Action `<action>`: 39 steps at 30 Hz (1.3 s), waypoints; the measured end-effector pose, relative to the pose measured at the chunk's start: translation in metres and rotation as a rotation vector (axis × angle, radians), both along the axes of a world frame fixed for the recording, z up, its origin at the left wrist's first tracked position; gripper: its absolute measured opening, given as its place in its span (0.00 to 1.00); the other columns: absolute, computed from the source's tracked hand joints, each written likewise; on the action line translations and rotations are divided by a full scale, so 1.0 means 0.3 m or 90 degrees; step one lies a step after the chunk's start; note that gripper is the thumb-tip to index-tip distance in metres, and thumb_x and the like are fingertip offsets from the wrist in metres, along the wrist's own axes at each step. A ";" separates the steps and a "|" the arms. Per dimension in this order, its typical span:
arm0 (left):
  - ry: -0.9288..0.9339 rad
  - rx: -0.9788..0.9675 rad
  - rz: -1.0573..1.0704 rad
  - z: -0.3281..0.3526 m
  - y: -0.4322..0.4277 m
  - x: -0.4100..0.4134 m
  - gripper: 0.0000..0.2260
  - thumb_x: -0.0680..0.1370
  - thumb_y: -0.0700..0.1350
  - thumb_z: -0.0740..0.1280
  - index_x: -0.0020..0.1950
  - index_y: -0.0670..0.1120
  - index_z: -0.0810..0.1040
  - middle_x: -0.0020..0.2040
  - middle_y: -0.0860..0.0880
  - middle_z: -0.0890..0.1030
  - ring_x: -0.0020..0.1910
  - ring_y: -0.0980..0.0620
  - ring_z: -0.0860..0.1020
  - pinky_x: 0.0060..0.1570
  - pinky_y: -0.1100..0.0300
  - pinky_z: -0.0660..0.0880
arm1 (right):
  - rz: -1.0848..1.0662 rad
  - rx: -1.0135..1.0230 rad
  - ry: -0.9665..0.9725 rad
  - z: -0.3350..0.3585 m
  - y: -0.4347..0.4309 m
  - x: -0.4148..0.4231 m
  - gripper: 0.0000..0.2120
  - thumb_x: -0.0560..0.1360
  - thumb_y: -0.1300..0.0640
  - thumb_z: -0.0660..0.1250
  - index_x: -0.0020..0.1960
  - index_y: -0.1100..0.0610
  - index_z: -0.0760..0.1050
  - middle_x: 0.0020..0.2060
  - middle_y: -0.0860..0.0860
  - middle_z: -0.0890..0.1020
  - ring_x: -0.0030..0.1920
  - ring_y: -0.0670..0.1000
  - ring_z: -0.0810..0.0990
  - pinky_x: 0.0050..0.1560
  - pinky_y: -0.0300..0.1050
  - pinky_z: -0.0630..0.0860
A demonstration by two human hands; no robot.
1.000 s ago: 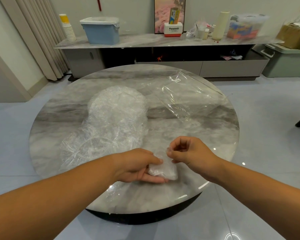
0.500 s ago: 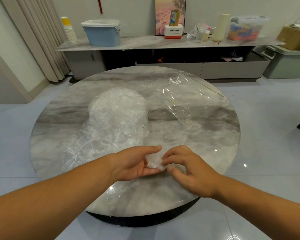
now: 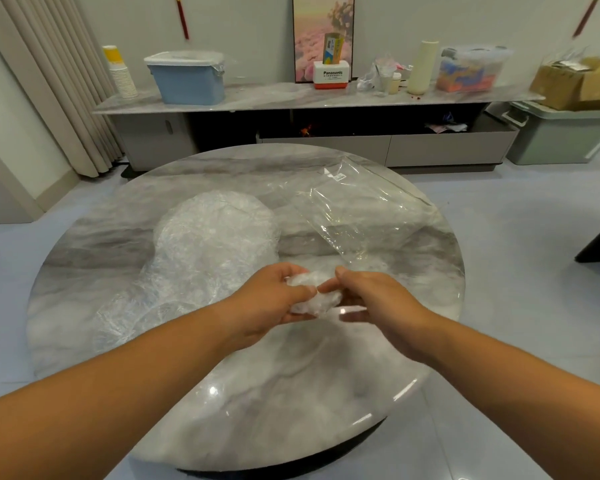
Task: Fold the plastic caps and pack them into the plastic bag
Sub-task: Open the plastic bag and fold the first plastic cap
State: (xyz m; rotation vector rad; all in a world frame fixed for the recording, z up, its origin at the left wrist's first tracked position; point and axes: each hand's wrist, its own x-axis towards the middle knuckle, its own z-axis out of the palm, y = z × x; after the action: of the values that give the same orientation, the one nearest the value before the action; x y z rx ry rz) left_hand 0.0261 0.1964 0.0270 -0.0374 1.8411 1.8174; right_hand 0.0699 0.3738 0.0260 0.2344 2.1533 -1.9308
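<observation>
A small folded plastic cap (image 3: 314, 296), a crumpled white wad, is held between both hands above the middle of the round marble table (image 3: 291, 393). My left hand (image 3: 269, 301) grips it from the left, thumb on top and fingers beneath. My right hand (image 3: 371, 297) pinches its right side with thumb and fingers. A pile of several unfolded clear caps (image 3: 201, 251) lies on the table's left half. The empty clear plastic bag (image 3: 364, 216) lies flat at the far right of the table, just beyond my hands.
Behind the table a long low cabinet (image 3: 291, 98) carries a blue bin (image 3: 187, 79), stacked paper cups (image 3: 120, 72), a Panasonic box (image 3: 331, 75) and a clear storage box (image 3: 471, 69). A green crate (image 3: 561, 136) stands at the right. Curtains (image 3: 45, 81) hang at the left.
Both hands have lifted the folded cap off the table's near edge and carried it away from me, toward the plastic bag. The cap is now squeezed into a tighter wad.
</observation>
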 end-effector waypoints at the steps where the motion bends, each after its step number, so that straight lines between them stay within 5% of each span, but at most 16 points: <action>1: -0.002 0.006 -0.009 0.010 0.021 -0.022 0.10 0.80 0.38 0.68 0.61 0.42 0.76 0.60 0.38 0.81 0.53 0.40 0.85 0.48 0.52 0.84 | -0.016 0.024 0.028 0.011 0.013 -0.024 0.18 0.83 0.48 0.61 0.48 0.56 0.85 0.44 0.51 0.87 0.46 0.47 0.84 0.60 0.54 0.78; 4: 0.051 -0.070 -0.017 0.013 0.087 -0.108 0.11 0.83 0.55 0.62 0.58 0.49 0.76 0.57 0.44 0.80 0.54 0.41 0.84 0.55 0.48 0.81 | -0.088 0.067 0.101 0.037 0.084 -0.113 0.19 0.84 0.49 0.59 0.45 0.56 0.85 0.46 0.54 0.87 0.42 0.47 0.82 0.59 0.54 0.79; 6: 0.211 -0.218 -0.068 -0.022 0.137 -0.177 0.14 0.84 0.58 0.56 0.55 0.51 0.76 0.58 0.48 0.79 0.58 0.47 0.80 0.61 0.53 0.74 | -0.169 0.046 0.129 0.047 0.162 -0.188 0.20 0.85 0.49 0.58 0.45 0.56 0.84 0.48 0.56 0.86 0.43 0.50 0.82 0.61 0.56 0.78; 11: 0.523 -0.460 -0.282 -0.125 0.308 -0.307 0.24 0.84 0.56 0.59 0.76 0.45 0.66 0.75 0.47 0.68 0.74 0.48 0.65 0.71 0.58 0.62 | -0.242 0.179 0.143 -0.002 0.351 -0.353 0.23 0.85 0.42 0.53 0.53 0.53 0.82 0.53 0.53 0.84 0.55 0.53 0.82 0.66 0.58 0.75; 15: 0.483 -0.464 -0.341 -0.164 0.402 -0.380 0.28 0.82 0.63 0.58 0.77 0.48 0.65 0.71 0.47 0.74 0.67 0.46 0.73 0.63 0.54 0.70 | -0.160 0.273 0.159 -0.054 0.414 -0.417 0.24 0.85 0.41 0.51 0.63 0.55 0.79 0.60 0.50 0.81 0.58 0.50 0.80 0.61 0.49 0.74; 20: 0.600 -0.593 -0.412 -0.199 0.354 -0.358 0.25 0.79 0.69 0.51 0.54 0.51 0.76 0.53 0.49 0.75 0.54 0.47 0.75 0.56 0.50 0.73 | -0.064 0.443 0.208 -0.104 0.424 -0.405 0.28 0.85 0.42 0.51 0.58 0.67 0.76 0.54 0.57 0.81 0.52 0.55 0.82 0.56 0.51 0.75; 22: 0.611 -0.621 -0.429 -0.202 0.306 -0.335 0.33 0.75 0.72 0.45 0.60 0.52 0.77 0.56 0.50 0.75 0.56 0.48 0.75 0.58 0.50 0.73 | -0.033 0.457 0.204 -0.127 0.424 -0.377 0.28 0.84 0.41 0.51 0.58 0.66 0.76 0.54 0.57 0.80 0.49 0.53 0.82 0.57 0.55 0.77; 25: 0.617 -0.650 -0.439 -0.204 0.237 -0.288 0.37 0.72 0.73 0.41 0.62 0.54 0.77 0.61 0.49 0.73 0.61 0.48 0.74 0.61 0.50 0.71 | -0.029 0.378 0.165 -0.140 0.403 -0.306 0.29 0.79 0.35 0.51 0.59 0.56 0.78 0.52 0.50 0.81 0.46 0.42 0.83 0.54 0.47 0.77; 28: 0.636 -0.680 -0.424 -0.200 0.189 -0.223 0.34 0.76 0.72 0.44 0.64 0.54 0.77 0.73 0.46 0.67 0.72 0.46 0.67 0.71 0.52 0.64 | -0.031 0.276 0.164 -0.152 0.373 -0.225 0.26 0.75 0.34 0.53 0.60 0.47 0.78 0.52 0.46 0.83 0.48 0.41 0.83 0.56 0.42 0.76; 33: 0.628 -0.708 -0.447 -0.187 0.197 -0.161 0.31 0.79 0.69 0.44 0.70 0.54 0.73 0.83 0.45 0.40 0.81 0.48 0.37 0.79 0.50 0.41 | -0.029 0.209 0.175 -0.200 0.352 -0.156 0.23 0.79 0.31 0.56 0.61 0.45 0.78 0.54 0.46 0.84 0.53 0.43 0.84 0.61 0.44 0.75; 39: 0.552 -0.749 -0.433 -0.214 0.235 -0.197 0.35 0.80 0.70 0.44 0.81 0.53 0.57 0.82 0.45 0.36 0.80 0.48 0.34 0.79 0.49 0.38 | -0.007 0.329 0.211 -0.209 0.377 -0.170 0.27 0.78 0.33 0.51 0.68 0.45 0.75 0.60 0.35 0.77 0.61 0.33 0.73 0.64 0.31 0.67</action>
State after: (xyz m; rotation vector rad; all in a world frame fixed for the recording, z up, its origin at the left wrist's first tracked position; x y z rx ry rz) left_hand -0.0330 0.2669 -0.0372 0.9250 2.7436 0.0846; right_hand 0.0189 0.4870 -0.0367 0.0094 2.8496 -1.4603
